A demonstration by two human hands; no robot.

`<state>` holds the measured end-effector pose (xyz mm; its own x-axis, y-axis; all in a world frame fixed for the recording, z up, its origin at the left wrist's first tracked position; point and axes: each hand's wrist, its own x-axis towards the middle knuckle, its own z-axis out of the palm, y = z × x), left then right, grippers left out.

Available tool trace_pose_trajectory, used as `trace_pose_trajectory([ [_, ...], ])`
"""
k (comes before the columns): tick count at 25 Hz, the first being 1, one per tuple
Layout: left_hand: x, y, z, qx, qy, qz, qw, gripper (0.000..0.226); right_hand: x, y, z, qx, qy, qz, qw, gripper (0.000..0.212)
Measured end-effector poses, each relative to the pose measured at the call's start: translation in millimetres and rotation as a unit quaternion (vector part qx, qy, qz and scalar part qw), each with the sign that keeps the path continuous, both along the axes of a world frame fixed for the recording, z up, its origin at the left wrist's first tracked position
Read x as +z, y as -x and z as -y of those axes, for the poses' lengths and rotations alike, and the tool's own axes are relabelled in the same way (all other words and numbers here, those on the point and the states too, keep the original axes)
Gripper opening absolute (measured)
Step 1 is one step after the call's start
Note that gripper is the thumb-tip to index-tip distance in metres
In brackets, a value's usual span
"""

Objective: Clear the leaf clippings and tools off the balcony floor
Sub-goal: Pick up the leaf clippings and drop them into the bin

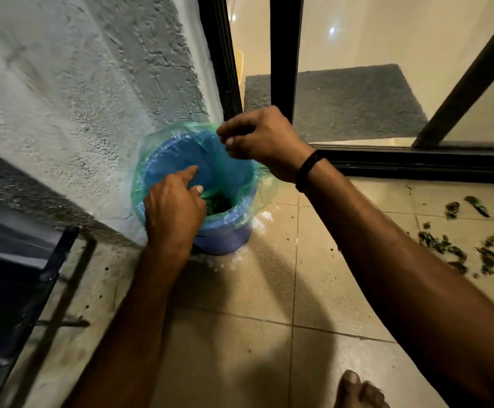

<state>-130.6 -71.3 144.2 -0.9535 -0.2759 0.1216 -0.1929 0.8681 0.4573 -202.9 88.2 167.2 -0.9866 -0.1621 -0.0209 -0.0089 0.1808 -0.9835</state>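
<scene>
A blue bin (225,240) lined with a green translucent liner (264,191) stands on the tiled floor against the wall corner. Dark leaf clippings (219,203) lie at its bottom. My left hand (175,210) hovers over the near rim, index finger and thumb stretched into the opening, nothing visibly held. At the far right rim, my right hand (264,139) has its fingertips curled and pinches the liner's edge. More leaf clippings (457,251) are scattered on the tiles to the right. No tools are in view.
A rough white wall (72,92) rises to the left of the bin. Behind it runs a black sliding-door frame (416,164), with a grey doormat (348,101) inside. A dark folding chair (19,275) stands at the left. My bare foot (357,390) rests on the tiles.
</scene>
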Motion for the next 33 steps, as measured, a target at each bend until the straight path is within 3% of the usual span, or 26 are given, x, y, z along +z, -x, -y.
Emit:
trace_pose_trajectory([
  [2,-2.3,-1.0,-12.0,-0.007,-0.006,-0.036,0.999,0.047,2.8,-7.3,-15.3,-0.03,0.138,0.063,0.988,0.02],
  [4,-2.1,-2.7,-33.7,-0.03,-0.054,-0.127,0.99,0.045,0.3,-16.2,-32.2,-0.062,0.236,0.108,0.964,0.015],
  [7,-9.0,-18.2,-86.3,-0.093,-0.134,-0.25,0.955,0.031,-18.5,-32.2,-76.3,-0.148,0.283,0.126,0.939,0.016],
  [9,-21.5,-32.0,-128.6,-0.164,-0.169,-0.22,0.947,0.026,-44.3,-51.8,-122.1,-0.232,0.242,0.134,0.933,0.016],
  [11,-44.7,-47.4,-170.1,-0.235,-0.187,-0.136,0.944,0.025,-75.2,-87.2,-172.0,-0.322,0.138,0.155,0.924,0.014],
  [14,-96.7,-66.8,-222.7,-0.308,-0.178,-0.034,0.934,0.025,-119.7,-159.0,-234.5,-0.436,0.003,0.187,0.88,0.013],
  [17,-142.4,-89.4,-258.2,-0.348,-0.141,0.091,0.922,0.028,-142.4,-228.6,-264.9,-0.481,-0.116,0.222,0.84,0.007],
  [21,-178.0,-120.5,-284.4,-0.38,-0.047,0.21,0.899,0.05,-169.8,-286.6,-261.0,-0.495,-0.185,0.264,0.807,0.019],
  [24,-207.9,-111.5,-305.7,-0.402,0.024,0.168,0.9,0.069,-211.8,-288.8,-248.5,-0.497,-0.225,0.254,0.799,0.034],
  [28,-233.3,-115.5,-314.6,-0.414,0.091,0.152,0.893,0.073,-226.4,-294.5,-229.8,-0.452,-0.243,0.294,0.807,0.052],
  [30,-236.7,-118.3,-312.8,-0.428,0.067,0.123,0.893,0.06,-228.5,-292.3,-229.6,-0.435,-0.243,0.287,0.819,0.05],
  [33,-249.2,-121.9,-307.0,-0.466,0.029,0.066,0.882,0.013,-236.1,-287.5,-231.6,-0.431,-0.26,0.292,0.813,0.025],
])
